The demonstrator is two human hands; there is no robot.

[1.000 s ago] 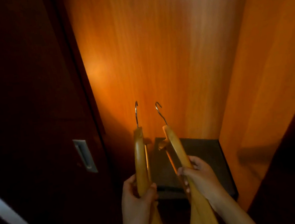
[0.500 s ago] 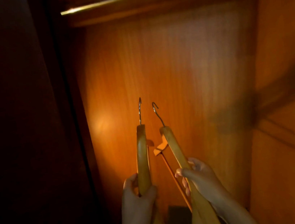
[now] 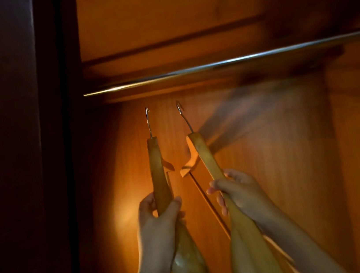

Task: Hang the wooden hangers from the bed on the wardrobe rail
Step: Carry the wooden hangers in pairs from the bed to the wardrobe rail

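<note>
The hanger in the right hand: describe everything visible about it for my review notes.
The right-hand hanger is pale, smooth wood with a thin metal hook on top, leaning up and to the left. A crossbar runs below its shoulder. It is seen nearly edge-on, tilted, the near arm widening toward the camera. The right hand grips its near arm. The hook sits below the wardrobe rail, not touching it, and apart from the other hanger.

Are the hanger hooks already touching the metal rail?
Apart. The head view shows both hooks, left and right, below the rail, with wardrobe back panel visible between.
</note>
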